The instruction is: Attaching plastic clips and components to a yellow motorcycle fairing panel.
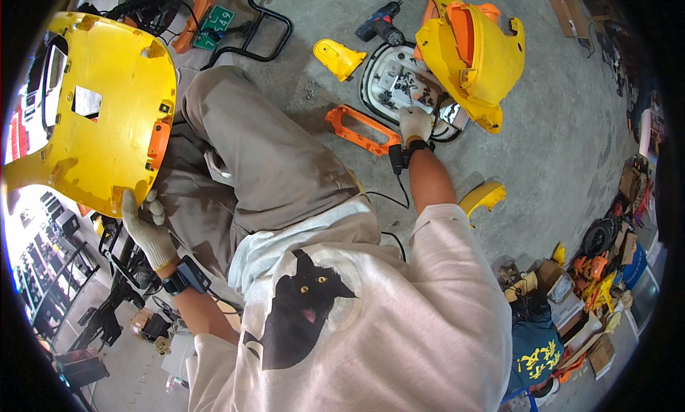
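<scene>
- In the head view, the large yellow panel (114, 119) stands upright at the person's left; the gloved left hand (148, 230) has its fingers closed on the lower edge.
- The gloved right hand (416, 123) reaches into the pale oval tub (365, 91) on the floor (564, 148); its fingers are turned away, so I cannot tell whether they pinch anything.
- As for progress, the large panel appears detached, with orange parts along its edge. The orange bracket (362, 131), small yellow cover (337, 58) and yellow curved piece (485, 196) lie apart, not joined to it. Work looks partway through; how many fastenings are left cannot be told.
- The tub, dark-rimmed, holds many small dark fasteners (401, 92), loose and scattered over its bottom.
- The yellow-and-orange housing (499, 62) overlaps the tub's right side, hiding part of its contents.
- The cordless drill (383, 25) lies just beyond the tub.
- At far right, a dark bag (524, 333) stands beside cardboard boxes; its contents are hidden.
</scene>
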`<action>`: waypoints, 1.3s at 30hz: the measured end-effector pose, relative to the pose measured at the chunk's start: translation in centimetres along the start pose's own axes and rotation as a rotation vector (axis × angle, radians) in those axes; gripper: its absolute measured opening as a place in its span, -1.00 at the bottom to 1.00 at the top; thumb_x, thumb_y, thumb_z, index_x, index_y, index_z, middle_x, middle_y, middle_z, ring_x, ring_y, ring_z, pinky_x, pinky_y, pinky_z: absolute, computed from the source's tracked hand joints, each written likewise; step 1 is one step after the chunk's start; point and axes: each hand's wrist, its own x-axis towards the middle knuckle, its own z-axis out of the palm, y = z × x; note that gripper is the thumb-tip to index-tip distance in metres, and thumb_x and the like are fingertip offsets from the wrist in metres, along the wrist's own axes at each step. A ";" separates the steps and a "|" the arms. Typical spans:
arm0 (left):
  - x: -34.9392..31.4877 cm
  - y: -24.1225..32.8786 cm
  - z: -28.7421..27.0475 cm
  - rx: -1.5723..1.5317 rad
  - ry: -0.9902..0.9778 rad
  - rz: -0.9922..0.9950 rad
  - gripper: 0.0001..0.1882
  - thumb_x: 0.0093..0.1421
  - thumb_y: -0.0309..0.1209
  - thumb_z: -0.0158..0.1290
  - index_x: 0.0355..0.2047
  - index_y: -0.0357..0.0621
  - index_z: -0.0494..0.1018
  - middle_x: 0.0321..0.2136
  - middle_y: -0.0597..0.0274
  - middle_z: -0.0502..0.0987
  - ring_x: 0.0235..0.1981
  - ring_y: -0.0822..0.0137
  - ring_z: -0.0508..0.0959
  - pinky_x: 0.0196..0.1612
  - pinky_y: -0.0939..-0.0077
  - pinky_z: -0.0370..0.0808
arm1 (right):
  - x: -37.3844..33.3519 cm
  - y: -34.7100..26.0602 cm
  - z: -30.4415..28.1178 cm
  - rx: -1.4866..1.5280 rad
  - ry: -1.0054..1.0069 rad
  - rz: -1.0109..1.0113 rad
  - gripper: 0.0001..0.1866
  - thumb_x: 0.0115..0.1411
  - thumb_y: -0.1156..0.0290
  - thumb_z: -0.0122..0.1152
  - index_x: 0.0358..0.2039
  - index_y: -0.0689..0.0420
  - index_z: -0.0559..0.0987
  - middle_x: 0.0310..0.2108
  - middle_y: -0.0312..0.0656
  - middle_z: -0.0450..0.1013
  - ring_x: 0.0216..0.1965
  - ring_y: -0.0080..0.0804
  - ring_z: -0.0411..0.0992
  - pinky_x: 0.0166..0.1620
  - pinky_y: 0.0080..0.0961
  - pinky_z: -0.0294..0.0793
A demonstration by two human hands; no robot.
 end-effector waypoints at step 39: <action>-0.4 0.5 0.6 0.023 -0.014 0.003 -0.67 0.46 -0.15 0.15 0.02 -0.13 0.50 -0.44 0.23 0.66 -0.65 0.58 0.48 -0.67 0.81 0.23 | -1.5 -0.7 -1.3 0.118 -0.003 0.022 -0.57 0.14 0.04 0.28 -0.21 0.14 0.78 -0.17 0.12 0.68 -0.10 0.09 0.66 0.05 -0.16 0.61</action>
